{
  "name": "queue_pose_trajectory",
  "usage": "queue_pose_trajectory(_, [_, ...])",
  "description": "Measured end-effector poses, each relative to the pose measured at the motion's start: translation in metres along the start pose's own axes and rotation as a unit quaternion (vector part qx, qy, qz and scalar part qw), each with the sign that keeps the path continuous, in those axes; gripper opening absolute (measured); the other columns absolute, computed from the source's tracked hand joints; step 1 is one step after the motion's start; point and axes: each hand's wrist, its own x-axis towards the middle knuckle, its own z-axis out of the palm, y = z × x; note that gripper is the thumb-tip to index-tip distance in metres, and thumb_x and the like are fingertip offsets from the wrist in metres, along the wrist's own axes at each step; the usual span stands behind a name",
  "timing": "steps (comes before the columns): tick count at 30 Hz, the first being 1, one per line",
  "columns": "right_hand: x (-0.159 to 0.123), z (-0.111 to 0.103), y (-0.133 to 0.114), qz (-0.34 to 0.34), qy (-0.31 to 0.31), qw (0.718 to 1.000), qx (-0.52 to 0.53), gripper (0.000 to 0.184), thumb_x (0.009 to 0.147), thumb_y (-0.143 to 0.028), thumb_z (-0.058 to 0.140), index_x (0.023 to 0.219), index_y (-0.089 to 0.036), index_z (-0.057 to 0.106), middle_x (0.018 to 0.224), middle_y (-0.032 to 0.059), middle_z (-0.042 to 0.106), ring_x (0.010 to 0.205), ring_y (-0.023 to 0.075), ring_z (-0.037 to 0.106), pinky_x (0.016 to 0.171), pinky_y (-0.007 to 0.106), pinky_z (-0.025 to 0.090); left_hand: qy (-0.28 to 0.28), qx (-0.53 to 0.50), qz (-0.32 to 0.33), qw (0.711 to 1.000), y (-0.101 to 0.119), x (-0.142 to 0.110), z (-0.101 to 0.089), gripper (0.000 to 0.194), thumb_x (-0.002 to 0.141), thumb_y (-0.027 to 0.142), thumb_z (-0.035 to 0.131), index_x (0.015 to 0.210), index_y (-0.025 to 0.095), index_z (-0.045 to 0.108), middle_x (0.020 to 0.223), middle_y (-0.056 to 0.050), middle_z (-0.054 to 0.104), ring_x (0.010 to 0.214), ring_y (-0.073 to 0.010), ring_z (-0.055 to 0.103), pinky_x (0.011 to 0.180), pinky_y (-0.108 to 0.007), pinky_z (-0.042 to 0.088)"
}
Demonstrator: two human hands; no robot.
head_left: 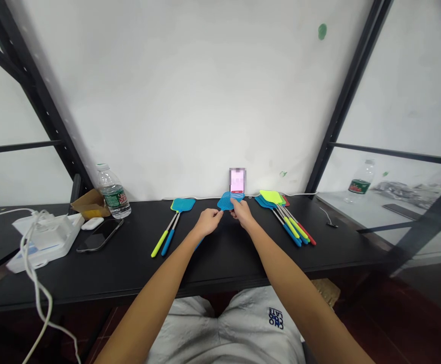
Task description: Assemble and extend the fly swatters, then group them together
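Observation:
Both hands are on one blue fly swatter above the middle of the black table. My left hand is closed on its shaft just below the head, and a bit of blue handle shows under the wrist. My right hand pinches the right edge of the mesh head. To the left lie two fly swatters, one with a blue head over a yellow-green one. On the right is a fanned pile of several fly swatters in yellow-green, blue and red.
A lit phone leans on the white wall behind the swatter. On the left are a water bottle, a brown box, a dark phone, a white case and a white power strip with cables. Black posts flank the table.

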Motion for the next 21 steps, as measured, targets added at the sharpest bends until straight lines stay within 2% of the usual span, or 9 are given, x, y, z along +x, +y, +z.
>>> queue_pose_trajectory(2, [0.002,-0.002,-0.002,0.017,0.011,0.998,0.061,0.031,0.078,-0.036,0.064,0.064,-0.021,0.041,0.047,-0.0053,0.04,0.038,0.0075,0.036,0.035,0.02,0.02,-0.032,-0.08,-0.035,0.996,-0.001,0.001,0.001,0.041,0.086,0.047,0.048,0.058,0.018,0.045,0.041,0.004,0.043,0.035,-0.0077,0.037,0.042,-0.021,0.024])
queue_pose_trajectory(5, [0.003,-0.006,-0.005,0.01,0.012,0.992,0.126,0.031,0.076,-0.033,0.067,0.064,-0.02,0.041,0.047,-0.0063,0.038,0.039,0.0069,0.035,0.035,0.019,0.02,-0.079,-0.188,-0.079,0.976,-0.002,0.002,0.003,0.043,0.086,0.054,0.048,0.061,0.019,0.043,0.035,0.008,0.033,0.027,-0.0062,0.026,0.036,-0.021,0.016])
queue_pose_trajectory(9, [0.006,-0.012,-0.005,0.002,0.017,0.983,0.183,0.035,0.072,-0.036,0.073,0.063,-0.019,0.044,0.048,-0.0067,0.038,0.04,0.0064,0.034,0.035,0.019,0.021,-0.129,-0.266,-0.087,0.951,0.0,0.003,0.002,0.048,0.084,0.062,0.051,0.061,0.02,0.042,0.031,0.01,0.026,0.023,-0.0058,0.021,0.034,-0.021,0.012])
queue_pose_trajectory(16, [0.007,-0.015,-0.009,0.003,-0.011,0.969,0.247,0.039,0.066,-0.044,0.079,0.071,-0.019,0.049,0.054,-0.0069,0.044,0.045,0.0068,0.038,0.036,0.019,0.021,-0.196,-0.348,-0.083,0.913,0.003,0.003,-0.001,0.05,0.08,0.066,0.055,0.065,0.019,0.045,0.033,0.012,0.023,0.023,-0.0046,0.019,0.034,-0.02,0.013])
queue_pose_trajectory(21, [0.006,-0.017,-0.012,0.007,-0.019,0.962,0.271,0.04,0.065,-0.046,0.079,0.076,-0.019,0.05,0.058,-0.0071,0.047,0.047,0.0068,0.038,0.038,0.019,0.02,-0.21,-0.356,-0.087,0.906,0.005,0.003,0.0,0.049,0.081,0.065,0.053,0.067,0.018,0.046,0.035,0.011,0.026,0.024,-0.004,0.018,0.035,-0.02,0.015])
